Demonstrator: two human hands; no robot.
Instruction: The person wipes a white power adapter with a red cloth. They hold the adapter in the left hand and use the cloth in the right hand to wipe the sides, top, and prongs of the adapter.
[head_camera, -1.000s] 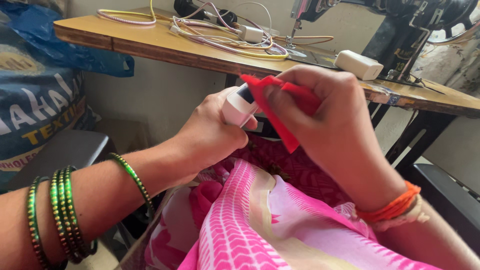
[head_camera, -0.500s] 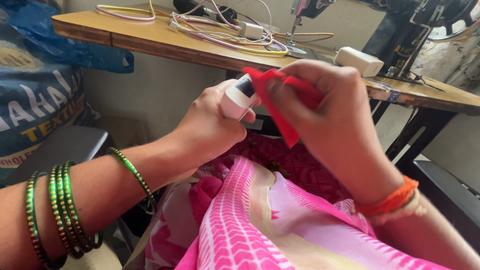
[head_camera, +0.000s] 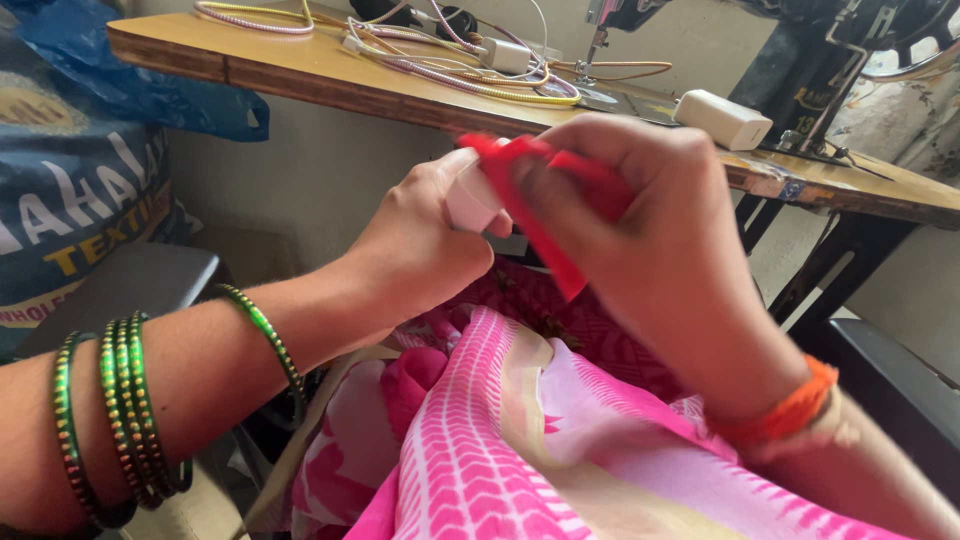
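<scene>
A small white object (head_camera: 470, 200), its exact kind not discernible, is gripped in the closed left hand (head_camera: 425, 245), just below the front edge of the wooden table (head_camera: 300, 75). A strip of red cloth (head_camera: 545, 215) is pinched in the closed right hand (head_camera: 650, 235), and its upper end is pressed against the white object, so the two hands are brought together, touching, in front of the table edge. Green bangles (head_camera: 130, 420) are worn on the left forearm and an orange thread (head_camera: 785, 410) on the right wrist. Pink patterned fabric (head_camera: 500, 440) is spread beneath the hands. On the table, cables (head_camera: 450, 65), a white charger block (head_camera: 722, 118) and a black sewing machine (head_camera: 830, 60) are seen. Left of the table, a blue printed sack (head_camera: 70, 200) is seen.
</scene>
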